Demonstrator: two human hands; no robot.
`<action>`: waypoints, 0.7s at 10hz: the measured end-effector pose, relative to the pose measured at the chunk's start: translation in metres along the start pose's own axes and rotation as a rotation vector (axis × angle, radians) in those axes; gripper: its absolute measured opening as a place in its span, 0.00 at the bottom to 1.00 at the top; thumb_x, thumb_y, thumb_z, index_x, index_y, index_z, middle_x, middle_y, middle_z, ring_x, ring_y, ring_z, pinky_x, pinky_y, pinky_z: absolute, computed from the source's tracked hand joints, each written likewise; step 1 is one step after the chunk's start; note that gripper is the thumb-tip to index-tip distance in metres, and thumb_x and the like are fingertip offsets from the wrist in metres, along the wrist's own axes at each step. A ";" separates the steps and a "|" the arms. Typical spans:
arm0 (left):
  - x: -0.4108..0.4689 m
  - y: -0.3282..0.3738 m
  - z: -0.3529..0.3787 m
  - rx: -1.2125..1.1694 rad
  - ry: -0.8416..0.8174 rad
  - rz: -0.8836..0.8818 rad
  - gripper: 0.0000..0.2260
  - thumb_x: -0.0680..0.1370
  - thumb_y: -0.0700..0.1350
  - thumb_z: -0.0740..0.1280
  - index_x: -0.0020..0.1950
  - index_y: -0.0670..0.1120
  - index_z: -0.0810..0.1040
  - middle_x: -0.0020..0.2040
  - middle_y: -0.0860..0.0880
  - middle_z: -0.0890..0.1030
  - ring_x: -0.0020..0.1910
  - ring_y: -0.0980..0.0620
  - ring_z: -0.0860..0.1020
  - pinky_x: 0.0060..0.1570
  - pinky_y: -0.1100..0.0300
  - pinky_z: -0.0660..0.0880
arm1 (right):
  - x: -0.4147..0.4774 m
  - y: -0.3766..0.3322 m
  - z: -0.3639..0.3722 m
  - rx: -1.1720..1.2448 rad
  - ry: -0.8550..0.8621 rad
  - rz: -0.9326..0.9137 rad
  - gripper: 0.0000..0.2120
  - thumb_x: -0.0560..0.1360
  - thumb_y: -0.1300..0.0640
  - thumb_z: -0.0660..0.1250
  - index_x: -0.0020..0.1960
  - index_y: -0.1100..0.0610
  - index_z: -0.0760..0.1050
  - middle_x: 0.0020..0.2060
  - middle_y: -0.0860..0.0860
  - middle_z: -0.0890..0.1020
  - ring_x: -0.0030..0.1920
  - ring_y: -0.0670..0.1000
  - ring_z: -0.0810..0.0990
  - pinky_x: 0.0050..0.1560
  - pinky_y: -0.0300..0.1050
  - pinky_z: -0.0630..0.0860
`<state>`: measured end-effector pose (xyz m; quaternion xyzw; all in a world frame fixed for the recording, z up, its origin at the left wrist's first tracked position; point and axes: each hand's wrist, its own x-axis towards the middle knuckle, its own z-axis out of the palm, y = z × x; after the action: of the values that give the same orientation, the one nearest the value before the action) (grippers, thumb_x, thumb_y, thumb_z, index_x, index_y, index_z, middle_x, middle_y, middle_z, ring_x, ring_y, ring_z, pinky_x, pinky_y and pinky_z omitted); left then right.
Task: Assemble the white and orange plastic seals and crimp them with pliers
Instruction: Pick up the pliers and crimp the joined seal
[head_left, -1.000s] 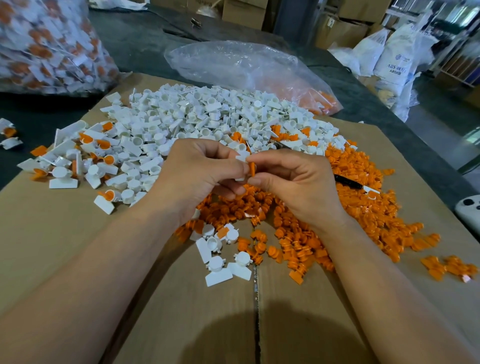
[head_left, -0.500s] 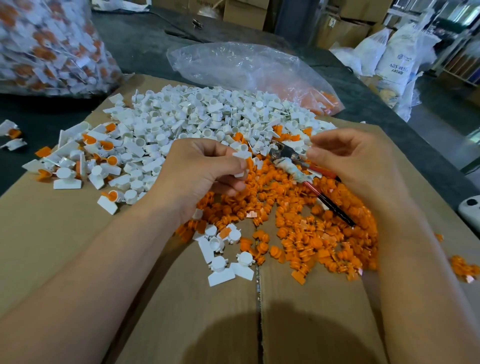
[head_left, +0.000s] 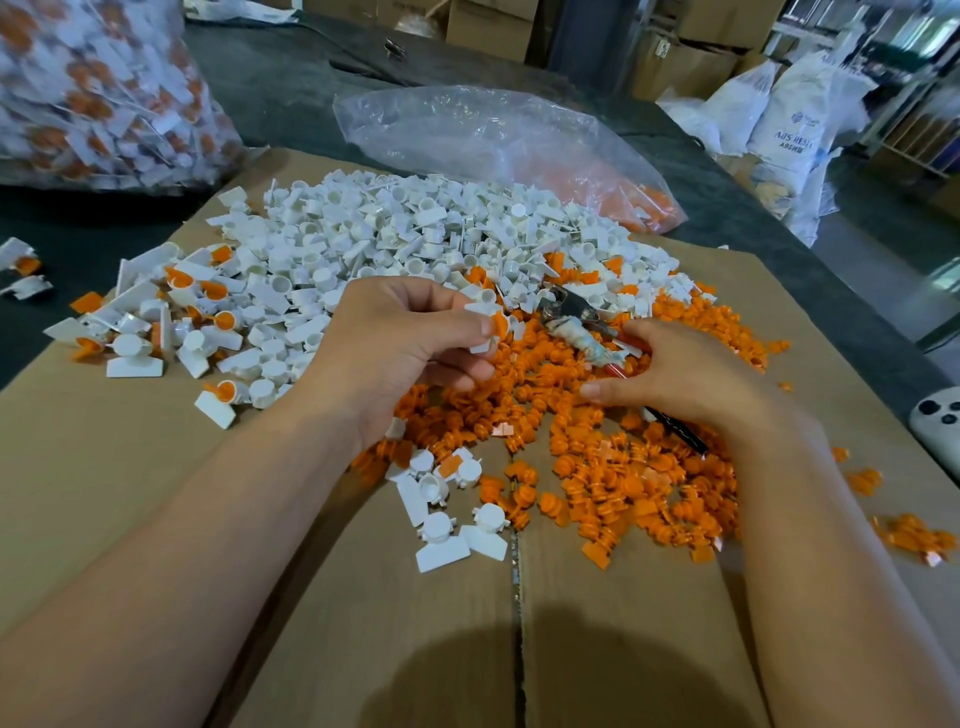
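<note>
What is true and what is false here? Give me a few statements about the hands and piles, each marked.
1. The left hand pinches a white and orange seal. True.
2. The pliers are in the left hand. False: they lie on the orange pile, with the right hand over their handles.
3. The white pile lies beyond the orange pile. True.
4. The parts sit on a metal tray. False: they sit on cardboard.

Handles of pliers hidden under right hand.
</note>
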<state>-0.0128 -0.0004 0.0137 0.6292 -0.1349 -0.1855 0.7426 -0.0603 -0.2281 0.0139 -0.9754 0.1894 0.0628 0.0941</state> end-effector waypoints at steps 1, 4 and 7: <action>0.000 0.000 0.000 -0.001 0.002 0.000 0.07 0.70 0.32 0.69 0.34 0.40 0.76 0.27 0.45 0.81 0.24 0.52 0.78 0.24 0.66 0.74 | 0.002 -0.001 0.000 0.018 0.043 0.023 0.42 0.65 0.35 0.68 0.71 0.54 0.62 0.69 0.55 0.66 0.68 0.56 0.64 0.59 0.49 0.65; 0.000 -0.001 0.000 -0.001 0.006 -0.009 0.05 0.70 0.32 0.69 0.35 0.39 0.76 0.27 0.45 0.81 0.24 0.52 0.78 0.24 0.66 0.74 | 0.002 -0.014 0.001 0.007 0.175 0.038 0.27 0.65 0.42 0.71 0.58 0.57 0.75 0.54 0.55 0.78 0.49 0.53 0.74 0.40 0.45 0.67; 0.001 -0.001 -0.001 -0.021 0.003 -0.010 0.05 0.71 0.33 0.69 0.36 0.39 0.76 0.28 0.45 0.81 0.25 0.52 0.79 0.25 0.66 0.74 | -0.010 -0.010 -0.009 0.170 0.301 0.051 0.22 0.63 0.49 0.73 0.55 0.55 0.78 0.49 0.52 0.80 0.45 0.48 0.73 0.41 0.44 0.70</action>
<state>-0.0111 -0.0001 0.0129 0.6222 -0.1285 -0.1897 0.7486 -0.0644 -0.2171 0.0261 -0.9572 0.2307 -0.0979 0.1452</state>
